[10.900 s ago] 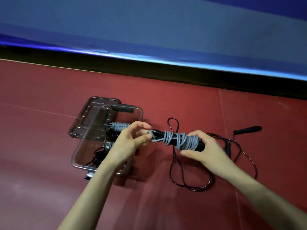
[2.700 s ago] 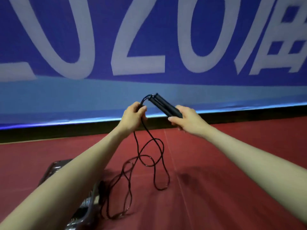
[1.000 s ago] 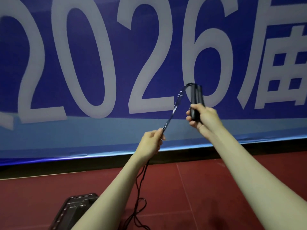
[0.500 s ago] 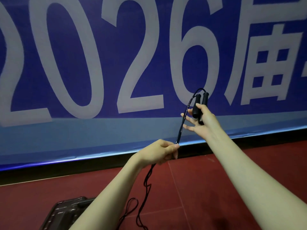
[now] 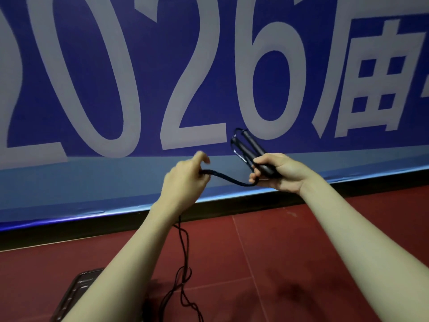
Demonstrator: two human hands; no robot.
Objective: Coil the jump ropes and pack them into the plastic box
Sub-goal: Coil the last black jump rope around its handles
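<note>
Below, the left forearm seemingly hides most of the plastic box [image 5: 76, 289].

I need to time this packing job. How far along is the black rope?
Done: both handles are paired in the right hand. In hand: the left hand grips the cord, looping it toward the handles; no full wrap shows yet. Left: most of the cord trails to the floor, and the bundle must go into the box, whose contents are hidden.
</note>
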